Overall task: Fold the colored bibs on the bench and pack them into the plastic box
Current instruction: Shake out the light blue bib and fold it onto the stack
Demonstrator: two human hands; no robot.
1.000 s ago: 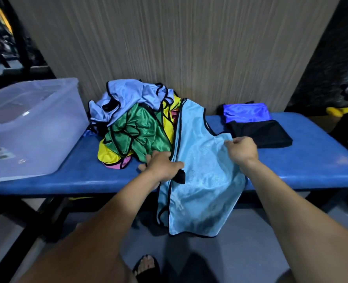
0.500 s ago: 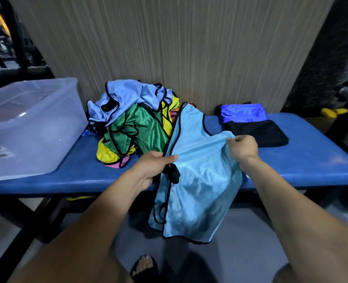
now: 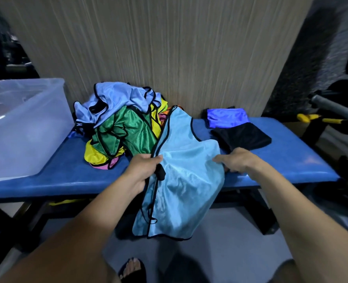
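Head view, near to far: my foot [image 3: 132,268] shows at 6 o'clock on the floor, and above it the light blue bib [image 3: 181,180] hangs over the front edge of the bench [image 3: 281,166], its hem toward me and its shoulder strap toward 12 o'clock, so its long axis runs roughly 6 to 12, tipped slightly right at the bottom. My left hand [image 3: 142,170] pinches the bib's black-trimmed left edge, thumb on top and fingers curled under. My right hand [image 3: 236,162] lies at the bib's right edge with fingers mostly straight over the cloth; I cannot tell whether the thumb pinches underneath. To fold well, I judge I should pull both edges taut and level, lay the bib flat on the bare bench, then bring one side over the other so the trims meet, tucking the loose black cord inside. Beyond, at 11 o'clock, sits the pile [image 3: 124,127] of green, yellow and pale blue bibs; at 1 o'clock lie two folded bibs, black [image 3: 242,137] and purple [image 3: 227,117]. The box [image 3: 22,123] stands at 9 o'clock on the bench end.
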